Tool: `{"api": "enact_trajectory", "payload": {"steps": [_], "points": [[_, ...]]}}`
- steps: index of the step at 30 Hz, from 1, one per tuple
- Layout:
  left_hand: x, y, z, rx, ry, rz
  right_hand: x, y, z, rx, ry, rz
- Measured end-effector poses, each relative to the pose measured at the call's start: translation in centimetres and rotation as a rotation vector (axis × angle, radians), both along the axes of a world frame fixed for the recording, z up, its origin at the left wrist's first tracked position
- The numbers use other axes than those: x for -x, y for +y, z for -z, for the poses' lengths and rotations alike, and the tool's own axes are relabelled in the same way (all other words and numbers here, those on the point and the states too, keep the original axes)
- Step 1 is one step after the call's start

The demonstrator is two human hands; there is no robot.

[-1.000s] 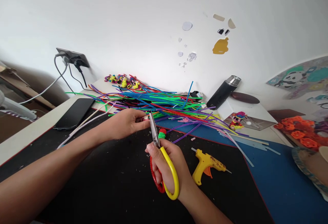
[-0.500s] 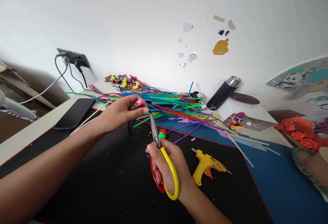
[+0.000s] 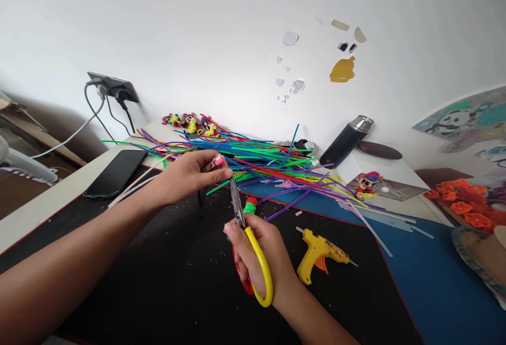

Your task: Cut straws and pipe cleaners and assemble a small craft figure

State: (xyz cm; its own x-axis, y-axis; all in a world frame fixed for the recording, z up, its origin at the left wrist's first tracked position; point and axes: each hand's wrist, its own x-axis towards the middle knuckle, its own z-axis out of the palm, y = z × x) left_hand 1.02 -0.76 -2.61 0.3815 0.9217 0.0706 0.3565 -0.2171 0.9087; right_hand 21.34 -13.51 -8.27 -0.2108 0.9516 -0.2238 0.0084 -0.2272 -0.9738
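Observation:
Between the thumb and fingers of my left hand point(image 3: 197, 173) is a small pink piece point(image 3: 219, 161), partly hidden by the fingers. My right hand point(image 3: 263, 250) is wrapped round the handles of scissors point(image 3: 237, 205) with one yellow and one red loop. The blades point up and away, and their tips reach my left thumb. Just beyond the right hand a red and green coiled piece point(image 3: 250, 205) rests on the black mat point(image 3: 169, 276). A yellow glue gun point(image 3: 322, 253) lies to the right of my right hand.
Many coloured pipe cleaners point(image 3: 253, 155) are heaped along the wall. A phone point(image 3: 116, 174) lies at the left. Small figures point(image 3: 190, 124) sit at the back; a black flask point(image 3: 346, 142) and a white box point(image 3: 389, 176) are at the right.
The scissor blades look more closed, and the handle loops have come slightly closer together. My left hand has shifted a little down and right.

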Motion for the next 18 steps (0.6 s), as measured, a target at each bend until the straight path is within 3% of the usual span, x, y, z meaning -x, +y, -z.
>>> {"api": "enact_trajectory", "payload": {"steps": [10, 18], "points": [[-0.27, -0.26, -0.34, 0.023, 0.119, -0.027, 0.09, 0.01, 0.04, 0.019, -0.091, -0.033], [-0.44, -0.3, -0.06, 0.077, 0.094, -0.042, -0.09, 0.2, -0.05, 0.007, -0.098, -0.04]]}}
